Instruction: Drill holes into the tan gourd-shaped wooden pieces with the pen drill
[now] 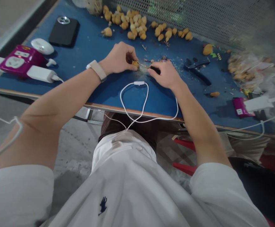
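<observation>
My left hand [122, 58] pinches a small yellow-brown gourd [135, 64] between thumb and fingers, just above the blue tabletop. A dark spot shows on the gourd's right side. Opposite it, my right hand [164, 73] is closed around a slim tool [143, 65]. Its thin, light shaft points left at the gourd; the handle is mostly hidden by my fingers, and I cannot tell whether the tip touches. Pale crumbs and dust lie under and around both hands. Several small gourds [136, 23] are heaped beyond my hands along the back of the table.
At left lie a black phone [64, 31], a white earbud case [42, 46] and a purple power adapter [21, 61]. Dark-handled pliers [197, 72] and a bag of gourds [242, 69] are at right. A white cable [121, 96] loops over the front edge; a perforated metal panel [194, 19] stands behind.
</observation>
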Tool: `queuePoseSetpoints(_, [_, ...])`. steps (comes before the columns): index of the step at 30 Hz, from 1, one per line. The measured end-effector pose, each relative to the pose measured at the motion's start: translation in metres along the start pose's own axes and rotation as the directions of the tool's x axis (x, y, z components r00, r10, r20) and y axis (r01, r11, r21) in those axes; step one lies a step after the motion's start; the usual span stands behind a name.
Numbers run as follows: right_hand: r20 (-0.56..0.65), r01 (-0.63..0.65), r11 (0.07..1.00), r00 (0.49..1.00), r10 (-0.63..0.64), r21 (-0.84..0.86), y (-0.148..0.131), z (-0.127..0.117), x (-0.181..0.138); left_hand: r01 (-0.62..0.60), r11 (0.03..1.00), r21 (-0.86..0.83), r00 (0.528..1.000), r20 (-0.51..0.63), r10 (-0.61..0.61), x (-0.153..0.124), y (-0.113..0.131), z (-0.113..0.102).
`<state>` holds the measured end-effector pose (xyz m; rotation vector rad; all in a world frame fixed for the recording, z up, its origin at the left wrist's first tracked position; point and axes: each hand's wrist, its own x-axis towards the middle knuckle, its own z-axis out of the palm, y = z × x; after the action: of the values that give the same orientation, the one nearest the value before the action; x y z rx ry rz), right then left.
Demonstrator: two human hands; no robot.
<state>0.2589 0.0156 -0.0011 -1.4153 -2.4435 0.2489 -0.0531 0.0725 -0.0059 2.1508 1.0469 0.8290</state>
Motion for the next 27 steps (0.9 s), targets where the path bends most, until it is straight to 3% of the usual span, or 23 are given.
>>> queuePoseSetpoints(20, [0.06,0.005,1.0,0.998,-0.004,-0.029,0.001,-0.004,0.0,0.018,0.999,0.044,0.999,0.032,-0.02,-0.009,0.02,-0.007])
queuePoseSetpoints(27, [0.062,-0.01,1.0,0.998,0.009,0.01,-0.004,-0.007,-0.002,0.027,0.999,0.03,0.999,0.016,-0.027,-0.006,0.014,-0.003])
